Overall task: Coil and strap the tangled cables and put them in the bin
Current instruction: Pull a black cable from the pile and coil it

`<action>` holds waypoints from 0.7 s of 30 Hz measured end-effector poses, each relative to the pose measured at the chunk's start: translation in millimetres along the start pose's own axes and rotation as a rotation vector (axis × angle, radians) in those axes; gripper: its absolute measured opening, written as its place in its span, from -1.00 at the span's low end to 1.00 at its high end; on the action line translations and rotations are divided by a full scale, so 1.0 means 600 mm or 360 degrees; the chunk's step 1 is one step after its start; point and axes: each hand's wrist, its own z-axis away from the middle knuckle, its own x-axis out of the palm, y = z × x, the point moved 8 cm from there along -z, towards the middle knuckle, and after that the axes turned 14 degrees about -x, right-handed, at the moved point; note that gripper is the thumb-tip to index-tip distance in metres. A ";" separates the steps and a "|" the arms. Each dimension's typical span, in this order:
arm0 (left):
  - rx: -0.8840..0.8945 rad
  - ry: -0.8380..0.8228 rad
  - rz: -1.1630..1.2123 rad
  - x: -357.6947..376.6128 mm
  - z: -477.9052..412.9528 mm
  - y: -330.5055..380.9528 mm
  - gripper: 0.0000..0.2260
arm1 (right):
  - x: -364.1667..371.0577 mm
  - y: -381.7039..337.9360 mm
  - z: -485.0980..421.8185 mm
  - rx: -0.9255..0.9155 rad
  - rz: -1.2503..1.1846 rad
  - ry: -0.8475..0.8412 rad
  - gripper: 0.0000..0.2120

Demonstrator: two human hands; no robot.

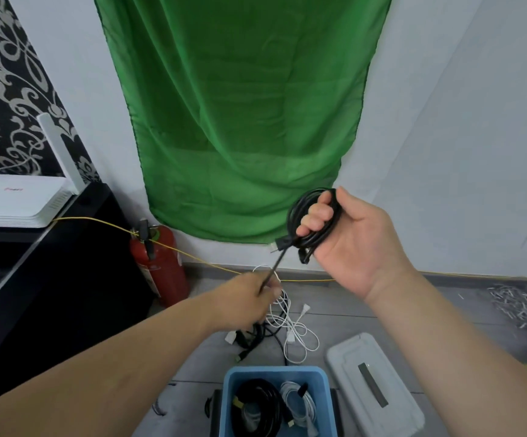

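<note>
My right hand (353,244) is raised in front of the green cloth and grips a coiled black cable (295,212), its loops running round my fingers. A thin black strap (276,263) stretches tight from the coil down to my left hand (249,294), which pinches its lower end. Below my hands a tangle of white and black cables (287,332) lies on the grey floor. The blue bin (323,389) at the bottom holds a black coil (262,405) and a white strapped coil (300,405).
A grey bin lid (375,386) lies to the right of the bin. A red fire extinguisher (158,263) stands by the wall, with a yellow cord (199,257) running past it. A white router (19,197) sits on black furniture at the left.
</note>
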 end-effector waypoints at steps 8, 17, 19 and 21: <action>0.0606 0.0474 -0.0549 -0.011 0.076 0.100 -0.90 | -0.100 -0.029 -0.022 -0.0458 0.1618 0.0408 -0.78; 0.0805 0.0984 -0.0177 -0.169 0.087 0.090 -0.82 | -0.062 0.045 0.005 0.0026 0.2133 -0.0470 -0.59; 0.0700 0.0937 0.0006 -0.181 0.070 0.061 -0.87 | -0.057 0.060 0.017 0.0219 0.1801 -0.0485 -0.51; 0.0606 0.0822 0.0145 -0.172 0.053 0.040 -0.88 | -0.045 0.078 0.029 0.0391 0.1403 -0.0502 -0.53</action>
